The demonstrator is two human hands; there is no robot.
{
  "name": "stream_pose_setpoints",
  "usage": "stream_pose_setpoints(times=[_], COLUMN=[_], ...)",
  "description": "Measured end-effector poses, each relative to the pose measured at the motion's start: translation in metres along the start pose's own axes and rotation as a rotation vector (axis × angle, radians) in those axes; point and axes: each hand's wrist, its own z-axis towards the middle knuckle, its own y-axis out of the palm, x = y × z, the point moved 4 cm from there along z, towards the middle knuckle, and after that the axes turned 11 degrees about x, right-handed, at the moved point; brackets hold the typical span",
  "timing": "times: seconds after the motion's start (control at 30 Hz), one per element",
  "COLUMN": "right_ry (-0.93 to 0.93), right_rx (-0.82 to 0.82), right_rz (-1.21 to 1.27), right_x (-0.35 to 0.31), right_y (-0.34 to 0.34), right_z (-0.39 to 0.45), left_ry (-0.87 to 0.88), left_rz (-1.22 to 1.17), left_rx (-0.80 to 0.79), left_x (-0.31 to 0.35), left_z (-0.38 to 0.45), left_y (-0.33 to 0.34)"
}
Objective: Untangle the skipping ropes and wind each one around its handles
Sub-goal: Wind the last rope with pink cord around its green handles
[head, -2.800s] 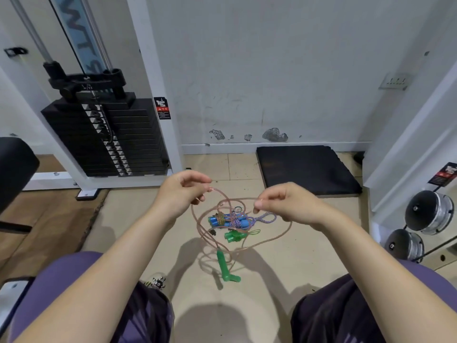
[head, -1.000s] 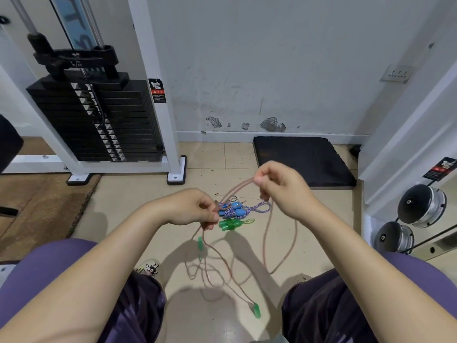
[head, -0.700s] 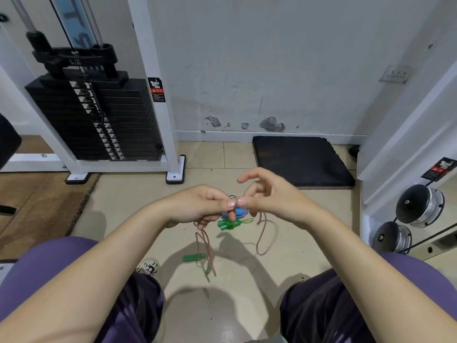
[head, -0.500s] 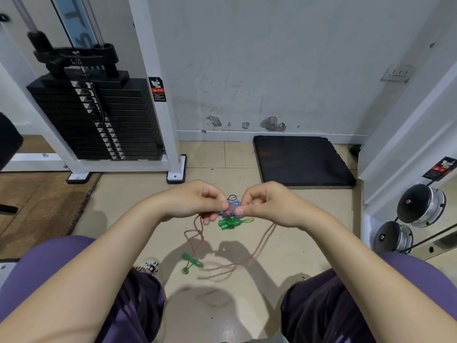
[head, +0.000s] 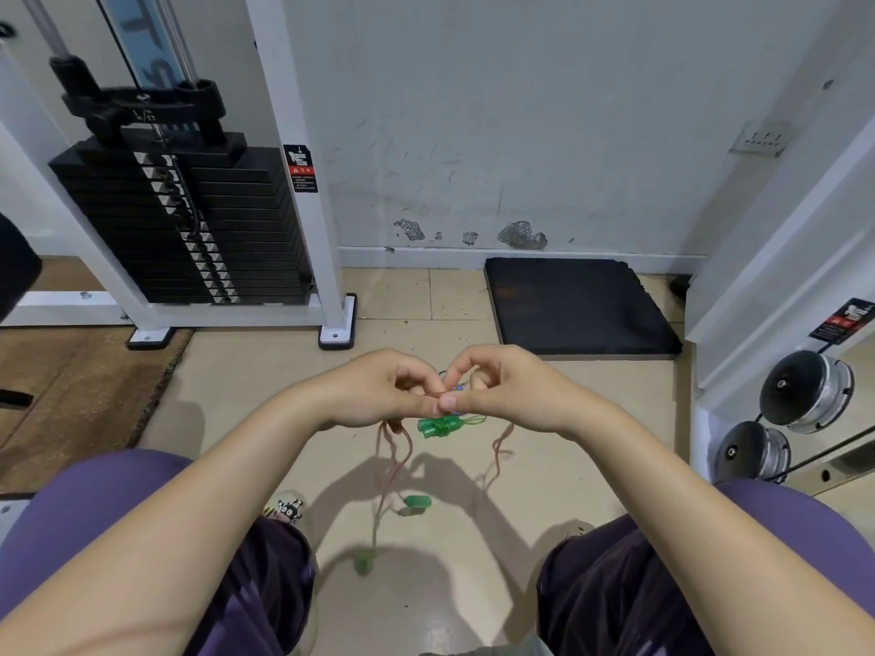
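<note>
Two hands meet thumb to thumb above the floor (head: pixel 473 584): your left hand (head: pixel 379 395) and right hand (head: pixel 506 390) each have curled fingers pinching the pink rope (head: pixel 393 466), which hangs below both grips in loose strands. Two green handles (head: pixel 416 501) dangle from it under your left hand, blurred. One green bundle (head: pixel 442 426) lies on the floor just below your thumbs; one blue bundle (head: pixel 457 388) is mostly hidden behind them.

Scuffed wall (head: pixel 521 111), seemingly tiled floor (head: pixel 265 385)
</note>
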Motion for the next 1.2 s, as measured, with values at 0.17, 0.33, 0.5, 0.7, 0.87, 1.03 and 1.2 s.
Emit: stream_pose_setpoints(times=[0.17, 0.33, 0.5, 0.7, 0.87, 1.03, 1.2], right_ry=[-0.030, -0.006, 0.023, -0.003, 0.040, 0.033, 0.027], right_rx=[0.274, 0.302, 0.057, 0.101, 0.180, 0.207, 0.194], right_rz=[-0.044, 0.132, 0.204, 0.046, 0.092, -0.004, -0.039], right_x=[-0.001, 0.010, 0.004, 0.001, 0.010, 0.012, 0.008], right_y=[-0.023, -0.039, -0.008, -0.018, -0.033, -0.029, -0.027], right_z=[0.003, 0.005, 0.001, 0.001, 0.003, 0.006, 0.004], left_ry=[-0.067, -0.061, -0.037, -0.009, 0.031, 0.019, 0.011], left_rz=[0.228, 0.028, -0.091, -0.144, -0.367, -0.492, -0.379], left_rx=[0.083, 0.149, 0.063, 0.214, 0.313, 0.250, 0.441], left_x=[-0.011, -0.007, 0.005, 0.007, 0.011, 0.013, 0.006], left_z=[0.002, -0.003, -0.006, -0.004, -0.006, -0.007, -0.002], left_y=[-0.023, -0.034, -0.009, -0.026, -0.038, -0.032, -0.038])
